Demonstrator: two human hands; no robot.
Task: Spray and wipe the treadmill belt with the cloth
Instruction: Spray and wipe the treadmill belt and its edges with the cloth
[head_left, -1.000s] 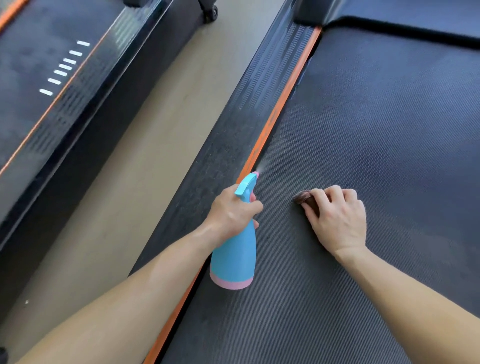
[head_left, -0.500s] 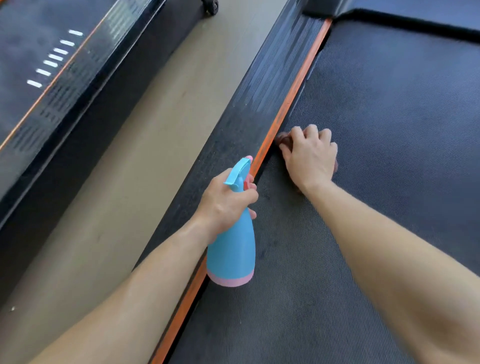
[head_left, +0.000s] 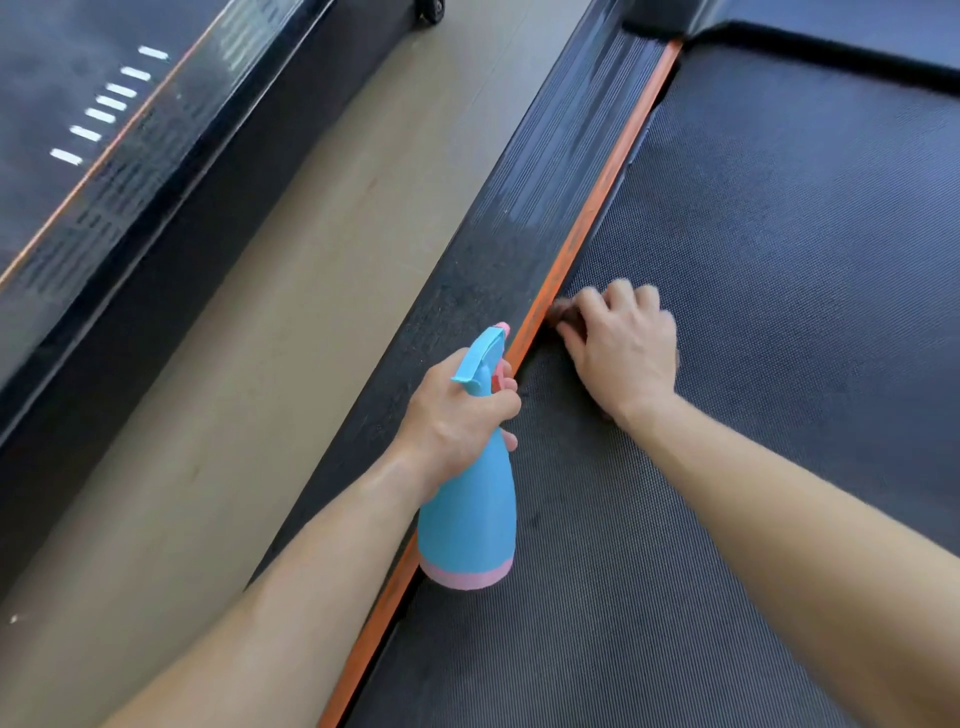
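Single view from a wide-angle camera worn on the head, facing forward and steeply down along the treadmill belt (head_left: 779, 260). The vantage is close. Both forearms enter from the bottom edge, and the left hand (head_left: 457, 415) gripping the spray bottle (head_left: 467, 519) and the right hand (head_left: 623, 353) curled over the cloth (head_left: 558, 312) sit near frame centre. The orange strip (head_left: 587, 228) and side rail (head_left: 519, 234) cross diagonally, while the floor (head_left: 311, 260) and a second treadmill (head_left: 104, 156) fill the left.

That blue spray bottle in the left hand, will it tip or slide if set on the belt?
Probably steady: the spray bottle widens to a pink base. The textured belt likely resists sliding. It looks like rigid plastic, undented in the left hand.
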